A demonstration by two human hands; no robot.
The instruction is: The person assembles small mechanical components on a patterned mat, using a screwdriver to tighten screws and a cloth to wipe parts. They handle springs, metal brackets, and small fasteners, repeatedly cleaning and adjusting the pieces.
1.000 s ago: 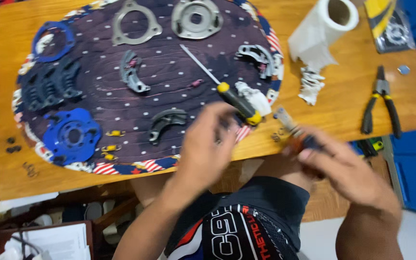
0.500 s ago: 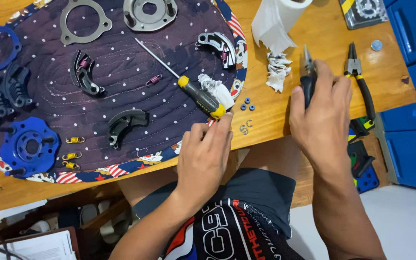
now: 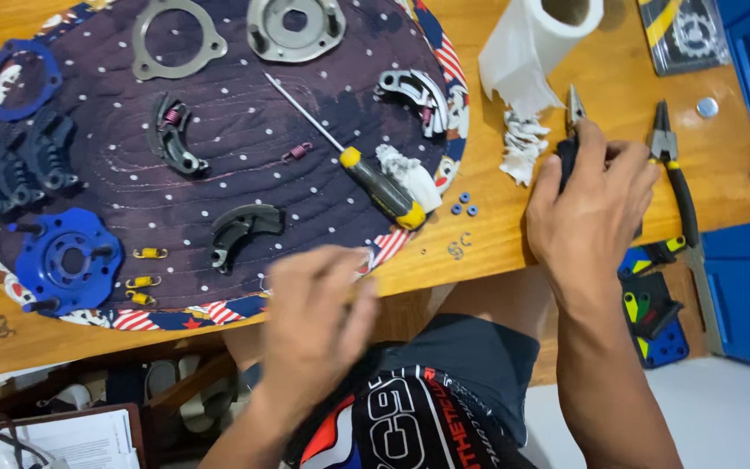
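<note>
Now the right hand (image 3: 596, 208), at right of centre, is closed around dark-handled metal needle-nose pliers (image 3: 571, 130), their tip just beside a torn white paper-towel roll (image 3: 538, 52). Lower centre, the blurred left hand (image 3: 319, 326), fingers loosely curled and holding nothing visible, has slid back off the quilted dotted round mat (image 3: 245, 130) on the wooden table (image 3: 514, 234)

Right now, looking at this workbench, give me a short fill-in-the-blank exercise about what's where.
1. The right hand holds a pair of ____ beside the paper roll.
2. The screwdriver has a yellow and ____ handle.
3. The parts lie on a round quilted ____ on the wooden table.
4. The blurred left hand is at the table's ____ edge.

Missing words: pliers; black; mat; near
</note>
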